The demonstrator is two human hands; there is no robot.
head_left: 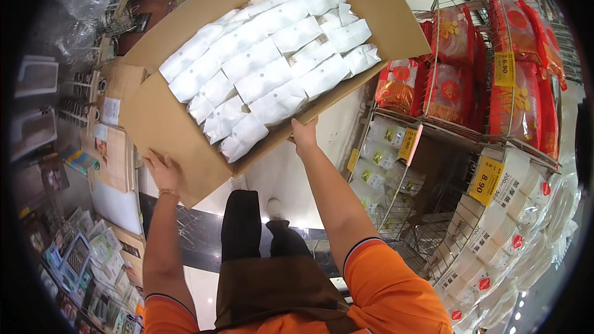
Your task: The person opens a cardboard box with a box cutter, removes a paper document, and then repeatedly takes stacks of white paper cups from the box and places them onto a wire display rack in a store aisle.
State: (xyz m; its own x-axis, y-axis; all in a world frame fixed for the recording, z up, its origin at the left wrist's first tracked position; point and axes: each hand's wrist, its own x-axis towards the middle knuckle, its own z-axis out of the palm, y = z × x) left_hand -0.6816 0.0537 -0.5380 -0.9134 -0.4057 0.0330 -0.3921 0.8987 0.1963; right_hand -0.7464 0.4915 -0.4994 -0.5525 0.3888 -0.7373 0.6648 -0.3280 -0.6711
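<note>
An uncovered cardboard box (171,134) lies slantwise in front of me, its flaps spread outward. Several white paper-wrapped packs (253,58) fill it in rows, some with crumpled or folded ends. My left hand (163,174) holds the flap at the box's near left corner, its fingers spread along the edge. With my right hand (304,135) I grip the near long side, thumb uppermost; the fingers beneath are mostly hidden. What supports the box from below is out of sight.
To the right, wire racks (429,123) hold red-wrapped packs (452,86), clear plastic packs (378,153) and sleeves of paper cups (487,236). On the left hang wooden boards (113,157) and small packaged goods (100,250). Pale floor tiles (269,183) with a dark band show below.
</note>
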